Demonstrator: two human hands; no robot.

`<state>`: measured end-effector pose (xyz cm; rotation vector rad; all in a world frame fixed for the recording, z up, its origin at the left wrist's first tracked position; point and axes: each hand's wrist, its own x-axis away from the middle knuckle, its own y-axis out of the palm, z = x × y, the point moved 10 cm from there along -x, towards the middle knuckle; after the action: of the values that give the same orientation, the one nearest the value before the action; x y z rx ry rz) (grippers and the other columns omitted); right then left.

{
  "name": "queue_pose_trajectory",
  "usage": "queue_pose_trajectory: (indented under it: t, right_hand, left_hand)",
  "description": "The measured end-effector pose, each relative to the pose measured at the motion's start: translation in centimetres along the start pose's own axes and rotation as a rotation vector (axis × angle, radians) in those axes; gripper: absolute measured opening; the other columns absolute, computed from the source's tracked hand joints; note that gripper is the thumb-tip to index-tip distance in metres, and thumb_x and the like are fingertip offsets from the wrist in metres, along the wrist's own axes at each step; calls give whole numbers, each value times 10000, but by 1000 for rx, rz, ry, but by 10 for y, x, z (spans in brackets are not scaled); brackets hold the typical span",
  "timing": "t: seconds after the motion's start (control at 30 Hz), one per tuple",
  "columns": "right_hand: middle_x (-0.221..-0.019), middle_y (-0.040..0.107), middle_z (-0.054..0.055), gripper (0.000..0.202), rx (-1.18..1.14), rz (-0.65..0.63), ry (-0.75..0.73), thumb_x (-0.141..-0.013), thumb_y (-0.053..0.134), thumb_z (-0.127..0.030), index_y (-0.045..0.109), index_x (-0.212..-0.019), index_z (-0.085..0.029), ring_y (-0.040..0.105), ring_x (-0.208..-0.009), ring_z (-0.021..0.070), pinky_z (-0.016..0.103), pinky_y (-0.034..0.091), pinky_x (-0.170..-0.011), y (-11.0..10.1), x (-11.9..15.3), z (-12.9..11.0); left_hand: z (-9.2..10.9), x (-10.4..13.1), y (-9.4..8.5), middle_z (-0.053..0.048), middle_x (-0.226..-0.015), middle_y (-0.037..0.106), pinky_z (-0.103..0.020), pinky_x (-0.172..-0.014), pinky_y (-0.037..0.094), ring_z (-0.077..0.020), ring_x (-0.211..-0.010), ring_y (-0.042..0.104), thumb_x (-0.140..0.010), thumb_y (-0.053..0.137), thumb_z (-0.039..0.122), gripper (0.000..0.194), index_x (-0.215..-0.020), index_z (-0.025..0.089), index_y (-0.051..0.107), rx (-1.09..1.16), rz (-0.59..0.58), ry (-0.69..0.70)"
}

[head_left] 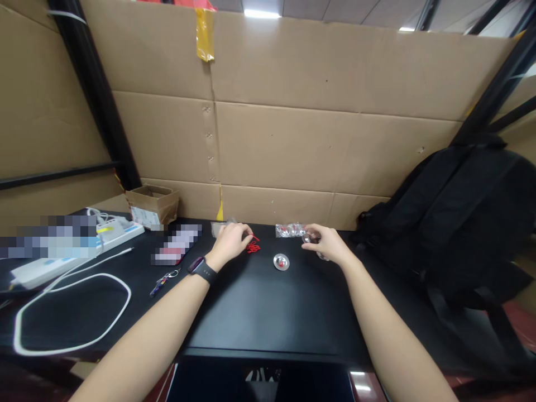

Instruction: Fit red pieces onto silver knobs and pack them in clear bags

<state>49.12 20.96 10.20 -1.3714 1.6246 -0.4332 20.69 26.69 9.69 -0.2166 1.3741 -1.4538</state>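
My left hand (231, 241), a dark watch on its wrist, has thumb and finger pinched at the edge of a bundle of red cord (253, 245). A clear plastic packet (218, 228) lies partly behind this hand. My right hand (330, 243) curls its thumb and fingers round a small clear round piece (308, 238); another shiny piece shows just under the palm, mostly hidden. Between the hands, a clear disc (281, 262) with a red and silver centre lies flat on the black table (268, 312). A clear packet with red bits (287, 230) lies beside my right fingertips.
A white power strip (121, 237) and looped white cable (73, 352) lie on the left, near a small open cardboard box (153, 205), a blurred-out phone-shaped item (178, 244) and keys (164, 282). A black backpack (469, 212) stands right. Cardboard (285, 139) walls the back.
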Motion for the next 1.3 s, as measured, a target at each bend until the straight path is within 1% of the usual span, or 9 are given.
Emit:
queue_pose_trajectory:
  t: [0.23,0.47,0.57,0.7,0.77,0.9,1.0,1.13,1.3]
  right_hand:
    - [-1020,774,70,532,81,-204,158,-571,875,-234,746,-1084,-182,717,-891,223,291,536,-814,-9,12,67]
    - [-1000,783,91,553,11,-294,222,-503,892,-191,768,-1042,-169,725,-800,225,303,551,-772,4,17,82]
    - [-1051,776,106,588,26,-248,233,-496,903,-194,771,-1069,-183,726,-880,258,319,554,-790,-4,16,81]
    - [-1110,759,99,554,90,-150,148,-595,893,-297,759,-1128,-222,704,-978,292,362,542,-841,-18,13,55]
    - [-1114,753,80,523,59,-149,56,-642,878,-351,752,-1138,-243,697,-991,280,374,533,-876,-11,12,28]
    - [-1146,730,69,544,-94,-316,-193,-655,881,-359,734,-1171,-265,686,-999,251,357,535,-862,39,17,-43]
    - [-1118,724,65,272,-74,-343,-335,-776,796,-277,778,-1048,-265,681,-1002,240,367,505,-920,69,22,-80]
    - [-1112,704,58,134,23,-343,-343,-815,732,-170,794,-888,-264,669,-1016,239,367,491,-937,89,24,-86]
    - [-1037,713,58,154,-33,-301,-353,-865,657,-131,768,-848,-236,677,-945,205,332,504,-897,87,23,-87]
  left_hand:
    - [-3,4,12,-70,-957,757,-402,-912,388,-273,-964,649,-900,568,369,213,-845,243,730,-119,-96,26]
    - [0,4,10,-91,-877,754,-413,-897,371,-289,-907,648,-883,576,394,266,-753,237,746,-100,-92,38]
    - [4,5,4,-98,-906,751,-416,-902,363,-293,-931,639,-876,587,378,241,-775,233,749,-95,-46,43]
    - [10,5,1,-86,-909,745,-409,-904,365,-292,-952,634,-885,560,316,220,-794,241,746,-141,-31,64]
    - [14,6,1,-83,-920,743,-405,-898,367,-289,-959,631,-885,552,292,213,-806,240,743,-138,-38,77]
    - [27,7,0,-76,-978,739,-402,-902,365,-277,-994,614,-889,548,267,195,-846,243,736,-90,-36,127]
    - [37,9,-1,-66,-991,735,-401,-906,363,-269,-1010,598,-888,547,247,186,-847,245,729,-46,-32,156]
    - [48,12,-1,-60,-990,734,-396,-900,366,-264,-1012,591,-876,558,226,177,-869,249,733,15,-38,178]
    - [58,15,4,-52,-955,744,-383,-903,376,-255,-993,608,-865,581,231,170,-874,253,750,87,-69,207]
